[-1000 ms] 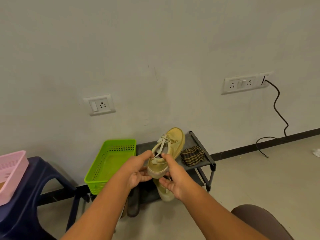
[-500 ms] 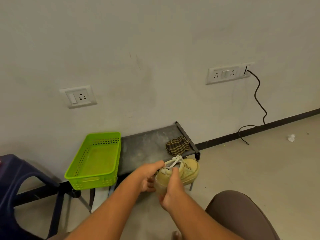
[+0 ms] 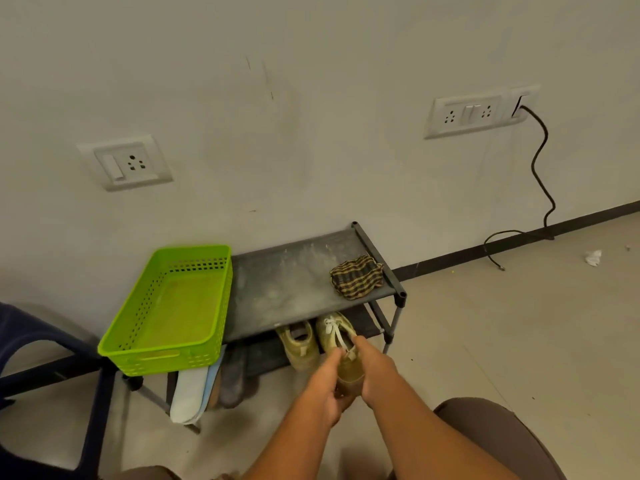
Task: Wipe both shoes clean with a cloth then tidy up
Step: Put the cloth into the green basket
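I am watching both hands working on one yellow shoe (image 3: pixel 341 341). The left hand (image 3: pixel 327 386) is curling its fingers around the heel from the left side, and the right hand (image 3: pixel 375 370) is gripping the same heel from the right, with one finger lying along the opening near the white laces.

Half a second ago this shoe was turned sideways in front of the edge of the top shelf. A second ago it was higher, above that shelf. Now it is pointing with its toe toward the wall and is entering the lower shelf (image 3: pixel 367 323) of the dark shoe rack (image 3: pixel 277 282). I cannot tell whether its sole is already touching the shelf.

The other yellow shoe (image 3: pixel 299 344) is standing on this lower shelf just beside it, to the left. The checked cloth (image 3: pixel 356 277) is lying in the same place as before, at the right end of the top shelf, apart from both hands. The green basket (image 3: pixel 156 362) is staying at the left end of the rack, and some flat footwear (image 3: pixel 194 393) is leaning under it.
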